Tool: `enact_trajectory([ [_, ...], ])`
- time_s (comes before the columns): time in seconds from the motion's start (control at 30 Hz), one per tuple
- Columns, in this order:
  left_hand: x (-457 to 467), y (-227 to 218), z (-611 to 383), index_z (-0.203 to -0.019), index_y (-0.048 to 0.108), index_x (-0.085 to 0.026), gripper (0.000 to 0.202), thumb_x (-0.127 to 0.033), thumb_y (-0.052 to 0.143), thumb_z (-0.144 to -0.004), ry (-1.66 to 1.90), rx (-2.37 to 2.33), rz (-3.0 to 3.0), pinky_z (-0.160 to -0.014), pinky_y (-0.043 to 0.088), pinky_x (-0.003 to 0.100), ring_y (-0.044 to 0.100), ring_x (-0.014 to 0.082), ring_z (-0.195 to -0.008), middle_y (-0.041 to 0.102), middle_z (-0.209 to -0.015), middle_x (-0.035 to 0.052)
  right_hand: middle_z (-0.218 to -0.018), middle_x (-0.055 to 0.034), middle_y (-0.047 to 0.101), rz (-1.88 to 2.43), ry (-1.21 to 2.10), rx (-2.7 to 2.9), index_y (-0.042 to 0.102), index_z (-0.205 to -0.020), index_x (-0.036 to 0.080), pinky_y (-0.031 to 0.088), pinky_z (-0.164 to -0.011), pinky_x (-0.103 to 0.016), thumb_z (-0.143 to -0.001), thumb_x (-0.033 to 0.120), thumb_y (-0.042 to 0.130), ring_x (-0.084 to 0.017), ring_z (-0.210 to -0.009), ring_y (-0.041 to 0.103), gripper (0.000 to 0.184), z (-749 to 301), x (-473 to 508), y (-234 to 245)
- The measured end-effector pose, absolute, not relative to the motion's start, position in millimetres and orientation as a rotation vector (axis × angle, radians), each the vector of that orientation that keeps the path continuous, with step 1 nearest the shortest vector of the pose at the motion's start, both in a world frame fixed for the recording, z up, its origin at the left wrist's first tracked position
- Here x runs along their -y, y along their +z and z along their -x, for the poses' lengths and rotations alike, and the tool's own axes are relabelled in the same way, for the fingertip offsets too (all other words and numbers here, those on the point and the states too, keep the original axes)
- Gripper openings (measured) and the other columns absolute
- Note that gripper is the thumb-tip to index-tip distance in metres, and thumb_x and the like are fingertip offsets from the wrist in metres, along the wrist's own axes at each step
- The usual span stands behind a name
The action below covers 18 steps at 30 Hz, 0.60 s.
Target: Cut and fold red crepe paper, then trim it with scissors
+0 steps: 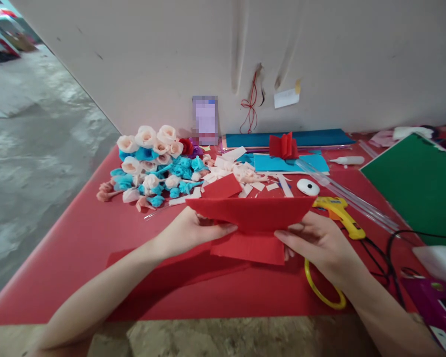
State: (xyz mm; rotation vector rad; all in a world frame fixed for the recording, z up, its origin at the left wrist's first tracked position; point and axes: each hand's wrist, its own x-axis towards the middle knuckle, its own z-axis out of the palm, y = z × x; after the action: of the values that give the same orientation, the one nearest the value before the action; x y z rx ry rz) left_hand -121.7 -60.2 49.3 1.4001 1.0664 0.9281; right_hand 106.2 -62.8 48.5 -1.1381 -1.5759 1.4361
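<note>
A sheet of red crepe paper (252,215) is stretched between my two hands above the table, with a fold across its middle and the lower part hanging down. My left hand (196,230) grips its left side, thumb on the near face and fingers behind. On the right side, my right hand (315,243) pinches it the same way, fingertips showing past the edge. Just beyond the sheet lies a smaller red paper piece (223,187). A yellow loop-shaped handle (325,292) shows below my right hand; the rest of it is hidden.
Paper flowers (152,163) are heaped at the left. Pale paper scraps (238,168), blue paper (290,162) and folded red paper (283,146) lie behind. A yellow glue gun (342,215), its black cord, clear sticks (353,198) and a green board (416,183) are at right. A phone (205,120) leans on the wall.
</note>
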Motion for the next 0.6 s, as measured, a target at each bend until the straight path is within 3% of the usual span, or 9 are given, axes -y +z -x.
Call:
enact_trajectory([
  [0.1, 58, 49, 126, -0.086, 0.073, -0.020, 0.013, -0.025, 0.066, -0.076, 0.834, -0.916, -1.393, -0.059, 0.053, 0.016, 0.065, 0.0104, -0.061, 0.072, -0.086, 0.0016, -0.057, 0.0022, 0.062, 1.045, 1.489, 1.544, 0.068, -0.083, 0.023, 0.047, -0.047, -0.022, -0.077, 0.029, 0.063, -0.011, -0.046, 0.056, 0.009, -107, 63, 51],
  [0.2, 57, 49, 128, -0.087, 0.074, -0.023, 0.013, -0.027, 0.064, -0.078, 0.818, -0.764, -1.386, -0.068, 0.054, 0.019, 0.067, 0.0140, -0.077, 0.070, -0.093, 0.0031, -0.054, 0.0021, 0.059, 0.993, 1.540, 1.515, 0.070, -0.078, 0.026, 0.045, -0.047, -0.020, -0.079, 0.029, 0.059, -0.010, -0.048, 0.056, 0.011, -109, 63, 51],
  [0.43, 58, 55, 131, -0.095, 0.072, -0.026, 0.024, -0.013, 0.057, -0.081, 0.787, -0.708, -1.483, -0.076, 0.051, 0.018, 0.062, 0.0149, -0.093, 0.066, -0.103, 0.0029, -0.069, 0.0014, 0.065, 0.980, 1.347, 1.696, 0.066, -0.071, 0.025, 0.046, -0.058, -0.019, -0.076, 0.011, 0.050, -0.010, -0.062, 0.059, 0.021, -115, 61, 50],
  [0.6, 59, 64, 136, -0.100, 0.069, -0.020, 0.038, -0.003, 0.042, -0.078, 0.675, -0.729, -1.653, -0.094, 0.043, 0.026, 0.058, 0.0178, -0.102, 0.065, -0.105, 0.0041, -0.084, -0.0011, 0.065, 0.869, 1.266, 1.991, 0.062, -0.074, 0.022, 0.045, -0.077, -0.025, -0.086, 0.019, 0.042, -0.014, -0.083, 0.060, 0.024, -120, 58, 61],
])
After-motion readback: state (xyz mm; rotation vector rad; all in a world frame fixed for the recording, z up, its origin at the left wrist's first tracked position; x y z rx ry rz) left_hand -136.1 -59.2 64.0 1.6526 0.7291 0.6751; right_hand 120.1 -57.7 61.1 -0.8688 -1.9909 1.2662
